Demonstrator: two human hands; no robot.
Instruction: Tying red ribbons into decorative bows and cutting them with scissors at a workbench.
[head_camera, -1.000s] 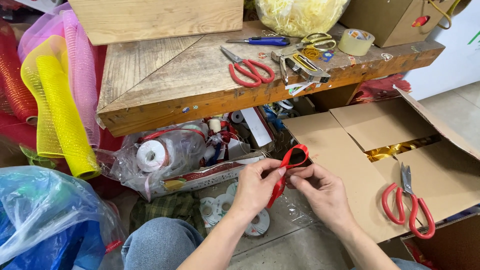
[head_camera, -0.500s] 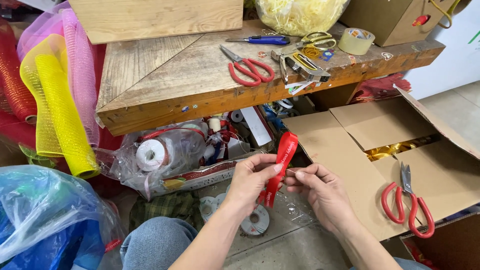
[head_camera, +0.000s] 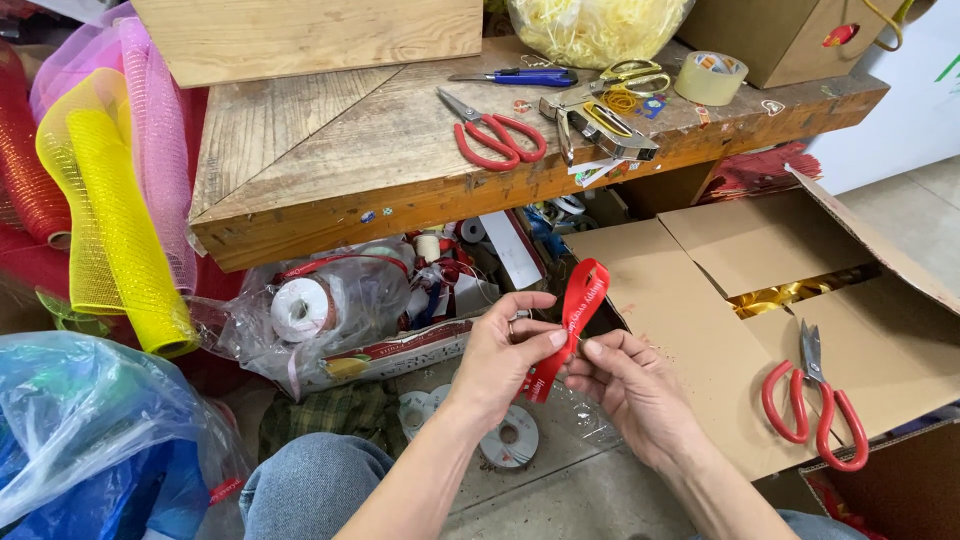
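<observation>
At the lower centre of our view, below the worn wooden table (head_camera: 330, 150), our left hand (head_camera: 500, 355) and right hand (head_camera: 630, 390) pinch closed on a narrow red printed ribbon (head_camera: 578, 305). A second ago it formed a small flat loop between the fingers; now it arches up toward 12 o'clock, folded over. Red-handled scissors (head_camera: 815, 410) lie at 3 o'clock on the open cardboard box (head_camera: 760, 250).

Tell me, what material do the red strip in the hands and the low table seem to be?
Red ribbon: probably satin-like fabric or plastic; smooth, slight sheen, bends into a soft loop. Table: unfinished wood; visible grain, plank joints, worn edge.
</observation>
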